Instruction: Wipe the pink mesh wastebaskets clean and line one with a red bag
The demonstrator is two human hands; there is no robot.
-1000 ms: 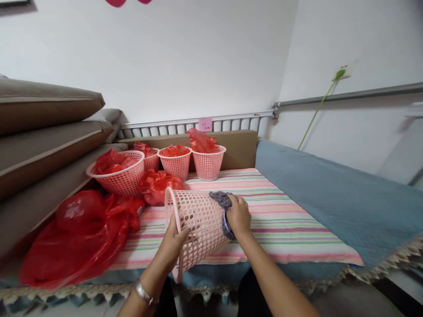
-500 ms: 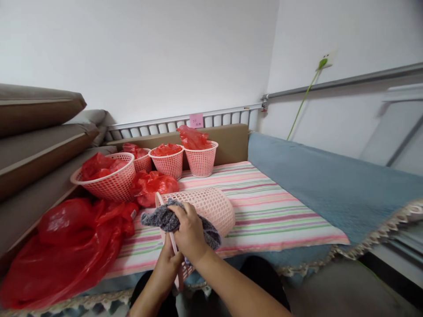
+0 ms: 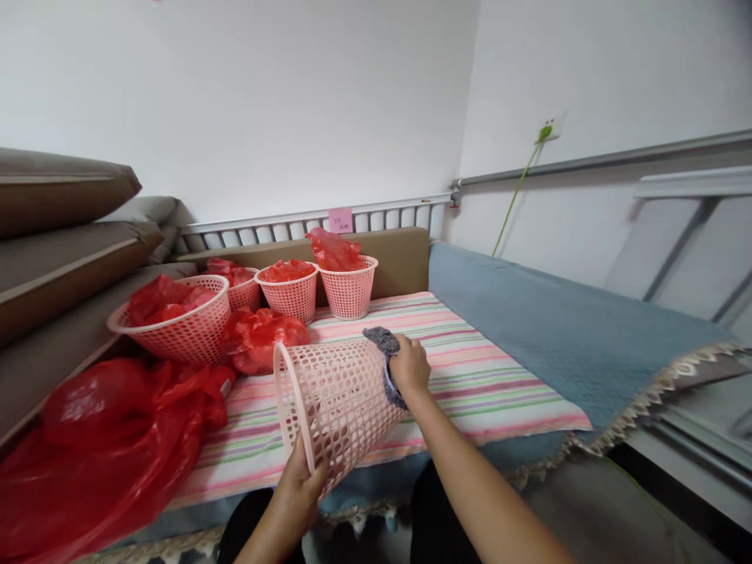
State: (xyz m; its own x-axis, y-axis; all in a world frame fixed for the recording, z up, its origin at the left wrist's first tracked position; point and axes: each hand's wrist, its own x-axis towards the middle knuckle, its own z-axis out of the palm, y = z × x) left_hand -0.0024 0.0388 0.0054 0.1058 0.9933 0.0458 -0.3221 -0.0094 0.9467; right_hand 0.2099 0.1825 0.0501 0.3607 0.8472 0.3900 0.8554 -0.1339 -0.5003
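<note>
A pink mesh basket lies on its side over the near edge of a striped cloth, its mouth turned left toward me. My left hand grips the basket's rim from below. My right hand is closed on a grey rag and presses it against the basket's bottom end.
Several pink baskets holding red plastic bags stand at the back of the cloth, with a larger one at the left. A big red bag lies at the near left. Brown cushions are stacked at the left; a blue blanket covers the right.
My right hand carried the rag from the basket's mouth back to its bottom end. The basket has tipped so that its mouth faces left again.
</note>
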